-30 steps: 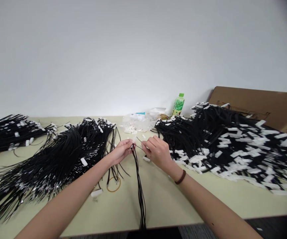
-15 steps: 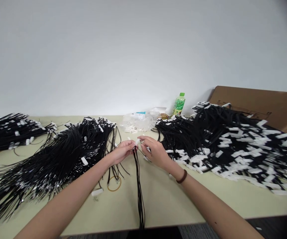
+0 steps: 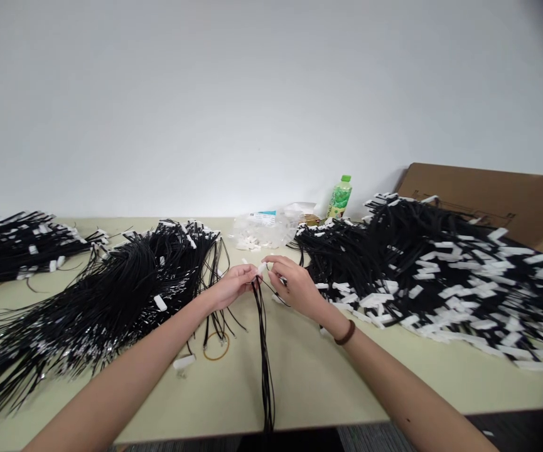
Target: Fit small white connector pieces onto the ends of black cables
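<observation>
Near the middle of the table, my left hand (image 3: 237, 284) is closed on a small white connector (image 3: 261, 268). A bundle of thin black wires (image 3: 264, 358) hangs from it down toward the front edge of the table. My right hand (image 3: 294, 285) is just to the right, its thumb and forefinger pinched on a single black wire (image 3: 275, 293) beside the connector. The wire's tip is hidden by the fingers. Left of my hands lies a pile of black wires (image 3: 130, 282) with bare shiny ends. Black wires with white connectors (image 3: 440, 270) are heaped on the right.
Behind my hands lies a clear plastic bag (image 3: 266, 231) of small white parts, with a green-capped bottle (image 3: 339, 198) next to it. Cardboard (image 3: 483, 198) leans on the wall at right. A rubber band (image 3: 216, 346) and a loose white connector (image 3: 184, 362) lie at front left.
Both hands stay nearly in place at the connector. The view has shifted very slightly; nothing is taken up or let go.
</observation>
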Demonstrator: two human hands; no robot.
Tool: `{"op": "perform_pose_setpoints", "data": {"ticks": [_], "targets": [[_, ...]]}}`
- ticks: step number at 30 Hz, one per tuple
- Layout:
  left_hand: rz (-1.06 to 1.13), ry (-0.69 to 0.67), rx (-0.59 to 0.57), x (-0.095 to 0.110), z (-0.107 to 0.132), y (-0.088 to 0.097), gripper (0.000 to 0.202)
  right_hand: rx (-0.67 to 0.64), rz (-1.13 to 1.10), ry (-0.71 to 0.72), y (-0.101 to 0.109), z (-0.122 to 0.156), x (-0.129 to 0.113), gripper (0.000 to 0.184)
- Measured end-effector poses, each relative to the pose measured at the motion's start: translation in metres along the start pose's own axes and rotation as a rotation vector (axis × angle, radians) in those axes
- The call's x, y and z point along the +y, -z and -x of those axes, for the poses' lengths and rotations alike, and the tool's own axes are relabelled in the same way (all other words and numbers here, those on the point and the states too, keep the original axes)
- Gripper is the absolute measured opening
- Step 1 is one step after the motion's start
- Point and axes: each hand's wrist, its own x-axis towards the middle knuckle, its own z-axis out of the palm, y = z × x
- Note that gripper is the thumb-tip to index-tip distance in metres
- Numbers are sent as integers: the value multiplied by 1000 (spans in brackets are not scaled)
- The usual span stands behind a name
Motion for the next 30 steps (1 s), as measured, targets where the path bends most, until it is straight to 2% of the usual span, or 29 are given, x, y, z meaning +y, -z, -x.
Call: {"op": "perform_pose_setpoints", "data": {"ticks": [5,7,11,16,25,28,30], "targets": [[65,-14,38,-2,-3,2,22,90,117,-21,2,0,-4,13],[102,-19,51,-3,-4,3,20,65,188,47,3,0,-5,19],[151,-25,57,-3,-6,4,18,-47,279,239,3,1,-5,19],[164,-15,59,-3,-5,4,17,-47,328,292,1,1,-4,15],[149,-6,21,-2,-5,4,19,-51,270,334,1,-2,-4,14],[145,-4,17,-2,-5,4,18,-51,164,276,-1,-1,-5,15],[144,-18,23,-2,-5,5,18,-1,18,194,-1,-1,-7,17]]}}
